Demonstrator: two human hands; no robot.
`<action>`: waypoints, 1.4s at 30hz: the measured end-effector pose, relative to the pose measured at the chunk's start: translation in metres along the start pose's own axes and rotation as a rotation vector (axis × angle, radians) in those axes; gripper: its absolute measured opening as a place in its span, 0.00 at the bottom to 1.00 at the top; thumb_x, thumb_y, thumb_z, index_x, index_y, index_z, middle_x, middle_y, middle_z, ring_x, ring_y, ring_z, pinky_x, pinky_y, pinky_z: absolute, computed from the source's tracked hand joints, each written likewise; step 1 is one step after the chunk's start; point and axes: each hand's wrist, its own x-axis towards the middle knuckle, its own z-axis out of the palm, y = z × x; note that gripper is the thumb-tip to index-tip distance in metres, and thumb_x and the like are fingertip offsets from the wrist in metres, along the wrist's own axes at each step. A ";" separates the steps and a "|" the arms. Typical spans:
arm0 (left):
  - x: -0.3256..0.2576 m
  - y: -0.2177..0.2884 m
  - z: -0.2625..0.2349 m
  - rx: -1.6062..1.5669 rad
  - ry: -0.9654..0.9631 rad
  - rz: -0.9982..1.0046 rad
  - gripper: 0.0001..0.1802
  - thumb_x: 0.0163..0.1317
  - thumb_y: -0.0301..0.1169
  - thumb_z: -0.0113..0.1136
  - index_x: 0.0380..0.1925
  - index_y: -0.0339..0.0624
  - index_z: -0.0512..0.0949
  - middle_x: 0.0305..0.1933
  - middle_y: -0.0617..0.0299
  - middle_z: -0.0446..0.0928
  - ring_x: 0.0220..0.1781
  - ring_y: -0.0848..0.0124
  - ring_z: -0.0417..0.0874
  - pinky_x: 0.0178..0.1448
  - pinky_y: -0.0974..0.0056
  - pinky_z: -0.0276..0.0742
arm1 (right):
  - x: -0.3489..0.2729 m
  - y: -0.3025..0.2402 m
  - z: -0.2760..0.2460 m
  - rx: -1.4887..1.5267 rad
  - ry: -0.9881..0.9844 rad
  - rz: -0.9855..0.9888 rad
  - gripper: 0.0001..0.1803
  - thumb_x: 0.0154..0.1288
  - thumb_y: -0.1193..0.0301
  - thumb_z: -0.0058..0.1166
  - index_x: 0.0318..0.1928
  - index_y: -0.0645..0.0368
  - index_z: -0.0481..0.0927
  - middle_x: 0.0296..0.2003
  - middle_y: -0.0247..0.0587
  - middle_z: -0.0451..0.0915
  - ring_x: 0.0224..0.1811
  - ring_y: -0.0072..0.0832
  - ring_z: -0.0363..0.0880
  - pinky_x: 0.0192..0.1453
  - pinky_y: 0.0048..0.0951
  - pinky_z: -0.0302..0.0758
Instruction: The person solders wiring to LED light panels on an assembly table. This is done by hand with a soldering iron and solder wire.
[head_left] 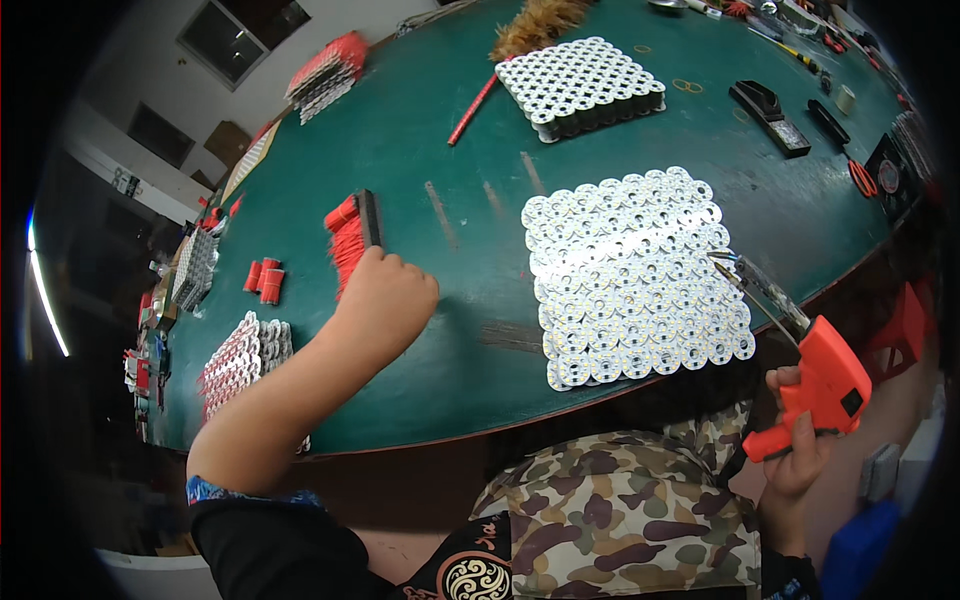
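Two hands work apart: the left hand (385, 295) closes over a red wire bundle (347, 240) (fingers hidden), the right hand (795, 450) grips an orange soldering gun (822, 380) beside a round-board panel (635, 275).

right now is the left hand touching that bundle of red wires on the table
Touching. The head view shows the left hand closed over the lower end of the red wire bundle, no gap between them.
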 end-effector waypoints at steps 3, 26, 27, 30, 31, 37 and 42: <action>-0.009 0.013 0.011 -0.048 0.197 -0.061 0.07 0.58 0.27 0.58 0.36 0.42 0.81 0.28 0.64 0.79 0.35 0.64 0.82 0.44 0.58 0.73 | 0.001 -0.001 0.003 -0.003 0.023 0.027 0.29 0.73 0.68 0.48 0.68 0.75 0.63 0.55 0.59 0.79 0.58 0.45 0.80 0.66 0.46 0.75; -0.012 0.121 -0.018 -0.696 0.818 -0.031 0.16 0.51 0.24 0.63 0.43 0.39 0.83 0.35 0.60 0.76 0.36 0.61 0.81 0.40 0.57 0.75 | -0.004 -0.025 0.020 -0.237 -0.536 0.222 0.24 0.60 0.69 0.68 0.55 0.67 0.79 0.48 0.48 0.84 0.45 0.35 0.86 0.49 0.33 0.82; -0.012 0.124 -0.016 -0.696 0.819 -0.033 0.16 0.51 0.24 0.63 0.43 0.39 0.83 0.35 0.60 0.76 0.36 0.61 0.81 0.40 0.57 0.75 | -0.003 -0.019 0.017 -0.368 -0.623 0.074 0.21 0.57 0.72 0.69 0.51 0.65 0.82 0.46 0.47 0.84 0.45 0.36 0.86 0.48 0.33 0.82; -0.008 0.130 -0.011 -0.740 0.844 -0.032 0.15 0.52 0.24 0.63 0.42 0.39 0.83 0.36 0.59 0.77 0.40 0.60 0.83 0.42 0.56 0.79 | -0.018 0.001 0.012 -0.442 -0.599 -0.051 0.27 0.54 0.73 0.70 0.55 0.67 0.78 0.47 0.48 0.83 0.44 0.40 0.86 0.47 0.36 0.83; -0.008 0.131 -0.013 -0.745 0.834 -0.022 0.14 0.51 0.25 0.63 0.41 0.39 0.83 0.37 0.58 0.78 0.42 0.59 0.84 0.44 0.55 0.81 | -0.019 0.002 0.012 -0.452 -0.573 -0.104 0.29 0.54 0.73 0.71 0.57 0.67 0.77 0.47 0.48 0.83 0.44 0.41 0.86 0.47 0.37 0.83; -0.005 0.130 -0.017 -0.739 0.790 0.014 0.15 0.52 0.26 0.62 0.41 0.39 0.83 0.38 0.57 0.78 0.44 0.59 0.84 0.54 0.51 0.82 | -0.014 -0.005 0.031 -0.491 -0.512 -0.058 0.10 0.60 0.68 0.61 0.38 0.62 0.82 0.31 0.40 0.81 0.30 0.37 0.80 0.33 0.36 0.76; -0.005 0.128 -0.014 -0.739 0.760 0.025 0.15 0.52 0.27 0.61 0.42 0.39 0.83 0.38 0.58 0.79 0.45 0.61 0.83 0.57 0.50 0.81 | -0.013 -0.002 0.035 -0.510 -0.517 -0.114 0.10 0.59 0.69 0.62 0.39 0.62 0.82 0.32 0.40 0.81 0.30 0.39 0.81 0.34 0.36 0.77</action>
